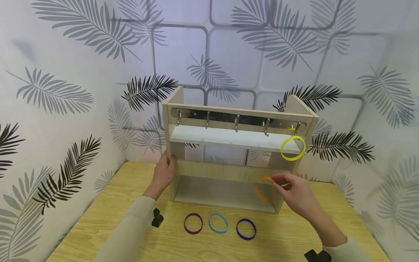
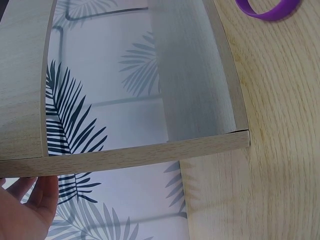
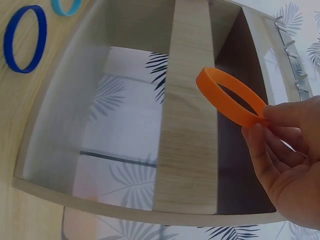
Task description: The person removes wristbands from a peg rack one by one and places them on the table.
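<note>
Between thumb and fingertips, my right hand [image 1: 296, 193] pinches an orange silicone wristband [image 3: 230, 97] in front of the right side of a wooden shelf [image 1: 226, 173]. My left hand [image 1: 164, 173] holds the shelf's left side panel, its fingers partly hidden behind the board in the left wrist view. Along the shelf's top runs a row of several metal hooks [image 1: 237, 123]. From the rightmost hook hangs a yellow wristband [image 1: 282, 153]. On the table before the shelf lie a purple wristband [image 1: 193, 232], a light blue wristband [image 1: 218, 231] and a dark blue wristband [image 1: 246, 238].
The shelf stands on a wood-grain table [image 1: 131, 218], close to a wall [image 1: 229, 54] patterned with leaves. A white board [image 1: 226, 136] crosses the shelf below the hooks. Another wall [image 1: 65, 127] rises along the table's left side.
</note>
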`<state>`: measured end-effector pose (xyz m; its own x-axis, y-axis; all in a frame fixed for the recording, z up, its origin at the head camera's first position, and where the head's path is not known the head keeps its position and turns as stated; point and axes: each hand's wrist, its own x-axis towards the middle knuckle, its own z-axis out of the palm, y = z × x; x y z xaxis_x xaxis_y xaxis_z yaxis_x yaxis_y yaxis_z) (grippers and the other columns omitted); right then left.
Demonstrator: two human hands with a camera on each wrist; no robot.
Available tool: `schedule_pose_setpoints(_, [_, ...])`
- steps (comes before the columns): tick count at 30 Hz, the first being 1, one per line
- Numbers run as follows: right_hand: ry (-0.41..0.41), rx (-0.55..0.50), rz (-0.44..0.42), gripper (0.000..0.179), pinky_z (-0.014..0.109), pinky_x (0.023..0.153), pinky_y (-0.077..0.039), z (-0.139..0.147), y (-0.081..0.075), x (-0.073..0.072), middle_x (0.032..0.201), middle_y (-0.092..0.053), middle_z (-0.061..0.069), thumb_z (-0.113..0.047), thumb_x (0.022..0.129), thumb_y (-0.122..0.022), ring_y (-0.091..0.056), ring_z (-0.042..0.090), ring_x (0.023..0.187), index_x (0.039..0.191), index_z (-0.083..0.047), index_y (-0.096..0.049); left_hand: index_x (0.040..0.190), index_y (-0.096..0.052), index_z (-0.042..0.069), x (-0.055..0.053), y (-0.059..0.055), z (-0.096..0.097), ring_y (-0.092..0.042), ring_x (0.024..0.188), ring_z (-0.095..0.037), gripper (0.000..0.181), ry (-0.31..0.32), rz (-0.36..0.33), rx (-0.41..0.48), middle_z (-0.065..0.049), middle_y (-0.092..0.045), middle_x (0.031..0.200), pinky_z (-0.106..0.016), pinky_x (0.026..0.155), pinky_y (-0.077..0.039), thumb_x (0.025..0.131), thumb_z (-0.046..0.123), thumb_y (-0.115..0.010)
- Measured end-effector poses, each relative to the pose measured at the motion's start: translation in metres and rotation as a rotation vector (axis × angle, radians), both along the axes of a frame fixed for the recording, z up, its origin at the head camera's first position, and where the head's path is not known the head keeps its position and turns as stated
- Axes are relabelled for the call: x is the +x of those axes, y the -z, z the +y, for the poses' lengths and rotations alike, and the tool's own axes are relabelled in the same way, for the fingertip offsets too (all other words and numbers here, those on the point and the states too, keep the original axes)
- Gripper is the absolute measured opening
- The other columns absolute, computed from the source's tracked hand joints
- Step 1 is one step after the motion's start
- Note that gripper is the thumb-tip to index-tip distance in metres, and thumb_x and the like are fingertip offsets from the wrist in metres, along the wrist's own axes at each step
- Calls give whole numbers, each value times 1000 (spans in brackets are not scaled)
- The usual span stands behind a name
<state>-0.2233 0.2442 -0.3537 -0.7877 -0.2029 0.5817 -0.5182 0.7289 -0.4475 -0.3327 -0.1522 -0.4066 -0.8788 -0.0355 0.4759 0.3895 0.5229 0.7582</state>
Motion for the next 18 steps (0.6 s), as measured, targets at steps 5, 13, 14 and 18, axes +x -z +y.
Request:
schedule_pose_setpoints(5, [-8, 2, -40, 15, 23, 61, -51, 4, 13, -2, 83, -67, 0, -1, 82, -71, -62, 13, 73, 96, -4, -70, 145, -31, 1, -1, 1, 0, -49, 118, -41, 49, -7, 6, 2, -26, -49, 132, -55, 94, -41, 103, 27, -34])
schedule_pose_setpoints(13, [-36, 16, -120, 12, 23, 59, -52, 14, 34, -6, 79, -68, 2, 1, 82, -71, -63, 10, 71, 93, -3, -70, 147, -29, 4, -1, 1, 0, -48, 119, -41, 51, 5, 14, -4, -26, -46, 135, -55, 94, -41, 102, 29, -32])
schedule_pose_setpoints(14, [-39, 13, -131, 12, 23, 59, -52, 15, 36, -7, 79, -68, 3, 1, 82, -70, -63, 10, 70, 93, -3, -69, 147, -29, 4, -1, 1, 0, -47, 120, -41, 51, 5, 14, -7, -25, -45, 136, -55, 94, -40, 102, 29, -32])
schedule_pose_setpoints(18, [-35, 8, -193, 10, 24, 59, -52, 21, 48, -9, 79, -68, 4, 0, 83, -70, -63, 9, 68, 92, -4, -69, 147, -28, 3, -1, 1, -1, -47, 120, -41, 52, 4, 15, -9, -25, -45, 136, -55, 94, -40, 102, 30, -32])
